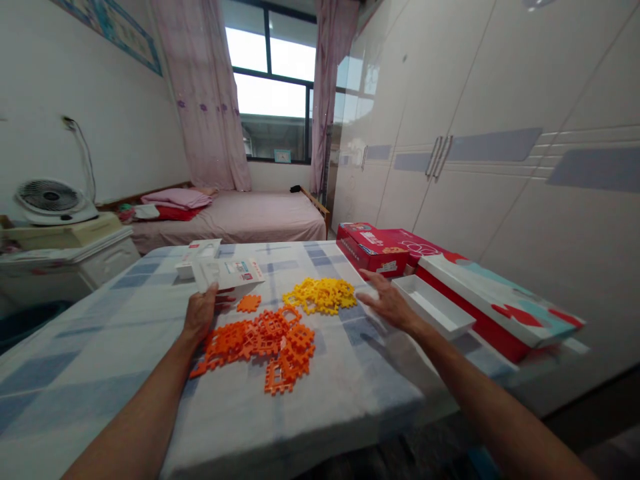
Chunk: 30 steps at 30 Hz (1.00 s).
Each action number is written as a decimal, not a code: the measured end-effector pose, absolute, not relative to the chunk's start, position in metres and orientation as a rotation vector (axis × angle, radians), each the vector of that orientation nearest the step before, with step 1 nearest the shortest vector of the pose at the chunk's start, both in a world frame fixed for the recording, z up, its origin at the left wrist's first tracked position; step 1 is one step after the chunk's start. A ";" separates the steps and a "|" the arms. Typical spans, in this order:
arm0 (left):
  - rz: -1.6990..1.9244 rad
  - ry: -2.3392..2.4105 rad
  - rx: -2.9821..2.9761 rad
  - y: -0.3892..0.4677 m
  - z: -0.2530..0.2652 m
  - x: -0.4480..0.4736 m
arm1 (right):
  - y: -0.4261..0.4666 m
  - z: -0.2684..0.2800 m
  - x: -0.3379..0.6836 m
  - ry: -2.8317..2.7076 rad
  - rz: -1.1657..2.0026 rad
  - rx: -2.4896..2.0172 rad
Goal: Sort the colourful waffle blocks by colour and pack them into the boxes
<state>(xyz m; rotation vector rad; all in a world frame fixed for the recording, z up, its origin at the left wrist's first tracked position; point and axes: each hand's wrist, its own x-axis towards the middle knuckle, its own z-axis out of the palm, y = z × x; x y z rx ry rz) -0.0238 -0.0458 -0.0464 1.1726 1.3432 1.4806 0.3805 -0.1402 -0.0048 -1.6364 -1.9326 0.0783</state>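
My left hand [201, 311] is at the near left corner of a white printed carton [235, 272], with thumb and fingers closed at its edge; the exact grip is partly hidden. Beside that hand lies a heap of orange interlocking plastic pieces [270, 337], with one orange square piece [249, 303] apart from it. A pile of yellow interlocking plastic pieces [320, 295] sits farther back. To the right of the yellow pile, my right hand [385, 300] is open, its fingers spread and holding nothing.
A shallow white tray [434, 307] stands beside my right forearm. Behind it are a red box [373, 250] and a long red-and-white box [500, 307]. Another white box [200, 252] is at the back left. A checked cloth [125, 333] covers the table.
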 end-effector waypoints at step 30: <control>1.370 1.428 1.244 -0.039 -0.049 -0.024 | -0.070 -0.041 0.320 -1.964 0.170 -1.681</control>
